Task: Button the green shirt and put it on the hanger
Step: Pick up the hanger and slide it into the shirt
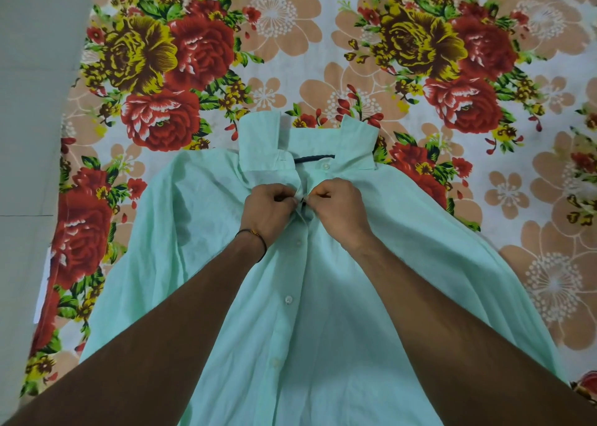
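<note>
The pale green shirt (323, 312) lies front-up on a flowered bedsheet, collar pointing away from me and standing up. My left hand (268, 212) and my right hand (339, 209) meet at the placket just below the collar, each pinching one edge of the cloth, fingertips almost touching. The button between them is hidden by my fingers. Below my hands the placket is closed, with three white buttons (288, 299) showing in a line. One more white button (325, 166) sits at the open collar band. A dark loop (315, 158) shows inside the neck. No hanger is in view.
The flowered bedsheet (323, 53) covers the bed on all sides of the shirt. A pale wall or floor (35, 102) runs along the left edge of the bed. A dark thread bracelet (258, 236) is on my left wrist.
</note>
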